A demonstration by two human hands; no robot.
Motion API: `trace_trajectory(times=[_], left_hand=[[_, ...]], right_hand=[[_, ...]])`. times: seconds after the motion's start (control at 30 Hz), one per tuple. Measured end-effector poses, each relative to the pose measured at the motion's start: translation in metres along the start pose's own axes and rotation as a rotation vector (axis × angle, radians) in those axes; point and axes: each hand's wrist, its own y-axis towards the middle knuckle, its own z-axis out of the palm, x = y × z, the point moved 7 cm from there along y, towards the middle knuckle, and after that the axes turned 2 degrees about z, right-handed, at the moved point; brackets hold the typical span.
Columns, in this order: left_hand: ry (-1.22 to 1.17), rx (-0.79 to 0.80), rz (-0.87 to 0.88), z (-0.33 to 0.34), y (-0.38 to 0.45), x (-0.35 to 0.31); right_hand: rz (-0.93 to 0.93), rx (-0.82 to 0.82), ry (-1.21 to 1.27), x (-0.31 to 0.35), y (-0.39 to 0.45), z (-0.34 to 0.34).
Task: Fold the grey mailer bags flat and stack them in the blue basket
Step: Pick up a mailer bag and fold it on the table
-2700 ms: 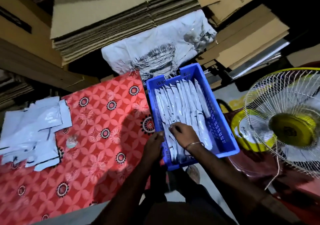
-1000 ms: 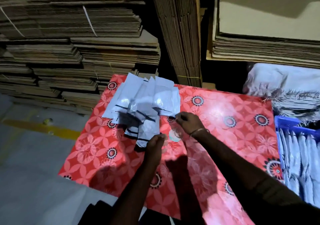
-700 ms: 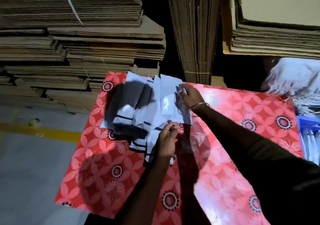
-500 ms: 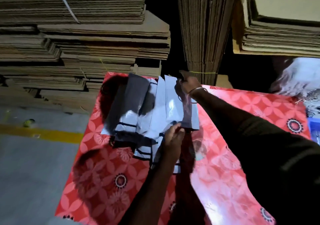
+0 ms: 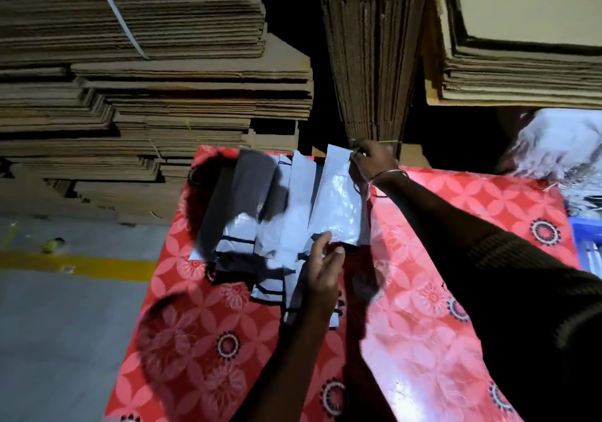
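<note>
A loose pile of grey mailer bags [image 5: 260,226] lies on the red flowered tablecloth [image 5: 423,307]. One mailer bag [image 5: 337,200] is stretched lengthwise at the pile's right side. My right hand [image 5: 371,164] pinches its far top corner. My left hand [image 5: 321,268] pinches its near bottom edge between thumb and fingers. Only a sliver of the blue basket [image 5: 586,242] shows at the right edge, with folded bags inside it.
Stacks of flattened cardboard [image 5: 156,96] rise behind the table, with an upright bundle [image 5: 374,53] just beyond my right hand. A white woven sack [image 5: 560,148] lies at the far right. Grey floor with a yellow line [image 5: 75,263] is to the left.
The view swung left from the basket to the pile. Both hands left the basket, reached the pile and took one bag by its ends; the right hand moved farther away, stretching it.
</note>
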Motion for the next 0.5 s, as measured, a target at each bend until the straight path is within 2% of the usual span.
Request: trace_trajectory(times=[0.23,0.37,0.5], left_hand=[[-0.032,-0.041,0.019,0.018,-0.040,0.011],[-0.004,-0.035,0.005,0.034,-0.070,0.034],[0.097,-0.021,-0.021,0.059,-0.101,0.062]], right_hand=[[0.005,-0.102,0.081,-0.077,-0.074,-0.068],[0.026,-0.133,0.174,-0.142,-0.160,-0.103],[0.132,-0.130,0.294,-0.222,-0.267,-0.118]])
